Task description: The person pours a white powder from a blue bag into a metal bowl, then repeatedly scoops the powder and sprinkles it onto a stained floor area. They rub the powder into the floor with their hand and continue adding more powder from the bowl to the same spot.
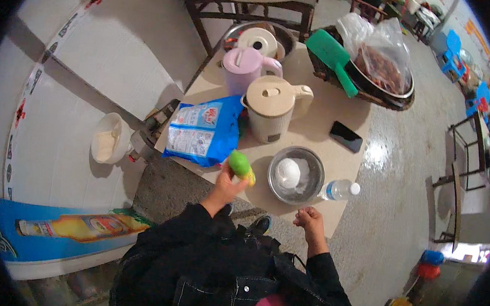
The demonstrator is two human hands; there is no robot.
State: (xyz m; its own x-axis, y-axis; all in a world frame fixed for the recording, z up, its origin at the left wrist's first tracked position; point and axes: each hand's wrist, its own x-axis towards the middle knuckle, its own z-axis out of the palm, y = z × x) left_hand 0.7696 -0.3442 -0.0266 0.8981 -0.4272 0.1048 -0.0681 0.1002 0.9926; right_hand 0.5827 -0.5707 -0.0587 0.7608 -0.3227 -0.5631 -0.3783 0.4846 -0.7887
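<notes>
My left hand [222,190] grips a small yellow container with a bright green top [239,163], held over the table's near edge. Just beyond it lies a blue plastic bag [206,129] with printed panels. A round steel bowl [317,171] stands to the right, holding white powder [288,173] with a rounded mound at its left. My right hand [310,219] is below the bowl's near rim, fingers curled and nothing visible in them. Beside the bowl, a clear plastic bottle [339,190] with a white cap lies tilted or on its side; which one I cannot tell.
A beige jug [270,108], a pink jug [242,65] and a metal basin [289,32] line the table's far left. A black phone [346,136] lies at right. Behind it, a green scoop [331,52] rests by a pan of bagged brown food [381,68]. A white bowl [109,138] stands left.
</notes>
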